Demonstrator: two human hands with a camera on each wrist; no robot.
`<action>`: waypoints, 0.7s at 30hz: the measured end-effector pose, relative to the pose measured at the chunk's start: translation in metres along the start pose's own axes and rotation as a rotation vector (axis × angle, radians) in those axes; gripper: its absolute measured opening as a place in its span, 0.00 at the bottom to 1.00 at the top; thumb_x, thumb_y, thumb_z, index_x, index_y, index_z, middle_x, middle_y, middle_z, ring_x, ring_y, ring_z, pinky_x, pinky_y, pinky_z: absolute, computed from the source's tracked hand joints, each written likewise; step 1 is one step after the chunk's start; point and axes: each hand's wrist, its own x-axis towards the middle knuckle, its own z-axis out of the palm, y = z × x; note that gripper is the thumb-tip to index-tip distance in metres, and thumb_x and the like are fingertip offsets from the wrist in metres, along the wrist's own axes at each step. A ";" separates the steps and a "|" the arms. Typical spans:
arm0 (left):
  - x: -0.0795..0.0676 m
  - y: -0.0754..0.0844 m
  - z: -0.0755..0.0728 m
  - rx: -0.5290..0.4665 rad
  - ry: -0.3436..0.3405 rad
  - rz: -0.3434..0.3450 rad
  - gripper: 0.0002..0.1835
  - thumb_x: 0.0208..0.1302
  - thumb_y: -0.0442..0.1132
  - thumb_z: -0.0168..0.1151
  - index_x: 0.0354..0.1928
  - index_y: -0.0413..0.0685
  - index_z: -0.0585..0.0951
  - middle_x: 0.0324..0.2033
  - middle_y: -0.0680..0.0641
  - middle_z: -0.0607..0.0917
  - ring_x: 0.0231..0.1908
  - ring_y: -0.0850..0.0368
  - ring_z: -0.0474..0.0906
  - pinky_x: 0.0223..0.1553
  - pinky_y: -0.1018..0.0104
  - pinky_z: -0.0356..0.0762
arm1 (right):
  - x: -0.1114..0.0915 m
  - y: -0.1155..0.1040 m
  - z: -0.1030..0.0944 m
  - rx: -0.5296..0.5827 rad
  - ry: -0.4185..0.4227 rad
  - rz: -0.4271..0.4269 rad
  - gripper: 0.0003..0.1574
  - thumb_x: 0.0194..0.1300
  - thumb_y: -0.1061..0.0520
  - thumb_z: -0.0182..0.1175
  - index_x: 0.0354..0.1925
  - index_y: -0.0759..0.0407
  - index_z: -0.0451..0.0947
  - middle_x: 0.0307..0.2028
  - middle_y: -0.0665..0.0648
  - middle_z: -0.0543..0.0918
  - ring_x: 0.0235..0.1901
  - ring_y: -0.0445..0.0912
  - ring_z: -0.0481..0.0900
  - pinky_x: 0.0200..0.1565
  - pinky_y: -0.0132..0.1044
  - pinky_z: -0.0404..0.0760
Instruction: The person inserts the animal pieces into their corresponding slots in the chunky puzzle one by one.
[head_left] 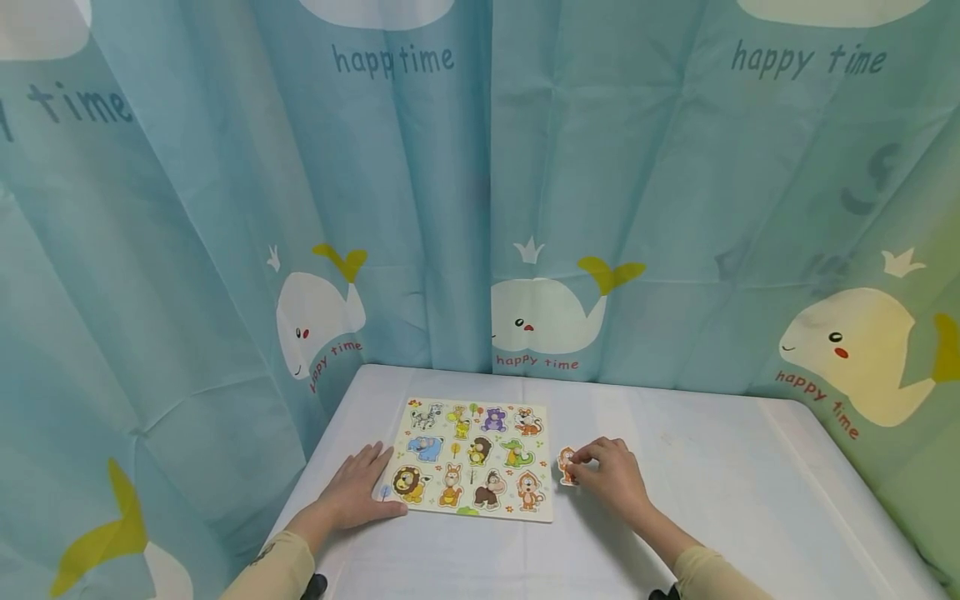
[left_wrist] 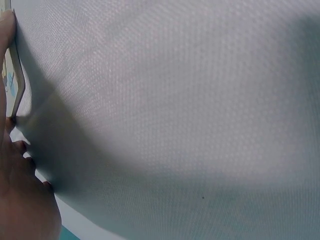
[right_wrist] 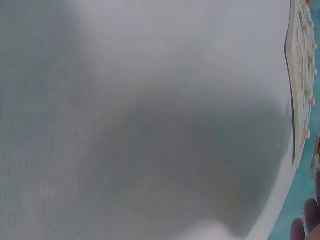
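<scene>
A pale animal puzzle board (head_left: 467, 446) lies on the table, with several knobbed animal pieces on it, such as the blue elephant (head_left: 426, 449) and the lion (head_left: 408, 483). My left hand (head_left: 356, 492) rests at the board's lower left corner, thumb along the near edge and fingers stretched along the left side. Just off the board's right side, my right hand (head_left: 617, 479) pinches a monkey puzzle piece (head_left: 566, 467) between thumb and fingers. Only a strip of the board (right_wrist: 295, 90), its knobs and some fingertips (right_wrist: 311, 212) show in the right wrist view.
A white cloth covers the table (head_left: 720, 467). Behind it and to the left hangs a blue curtain (head_left: 420, 208) printed with whales. A monkey picture (head_left: 529, 492) is at the board's lower right corner.
</scene>
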 end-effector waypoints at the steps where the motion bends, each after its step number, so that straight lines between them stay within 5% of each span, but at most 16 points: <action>1: 0.000 0.000 0.000 0.001 0.003 0.001 0.62 0.51 0.72 0.72 0.79 0.40 0.60 0.78 0.34 0.56 0.77 0.34 0.47 0.77 0.39 0.43 | 0.000 -0.002 0.001 0.000 -0.001 -0.004 0.08 0.55 0.54 0.77 0.27 0.47 0.86 0.34 0.46 0.82 0.42 0.49 0.75 0.46 0.50 0.73; 21: 0.000 0.002 0.000 0.002 0.010 0.006 0.62 0.51 0.72 0.71 0.78 0.40 0.60 0.78 0.34 0.56 0.77 0.34 0.47 0.77 0.39 0.43 | -0.008 -0.029 0.019 -0.033 -0.041 -0.062 0.10 0.53 0.52 0.79 0.25 0.42 0.84 0.33 0.41 0.80 0.42 0.46 0.75 0.46 0.47 0.75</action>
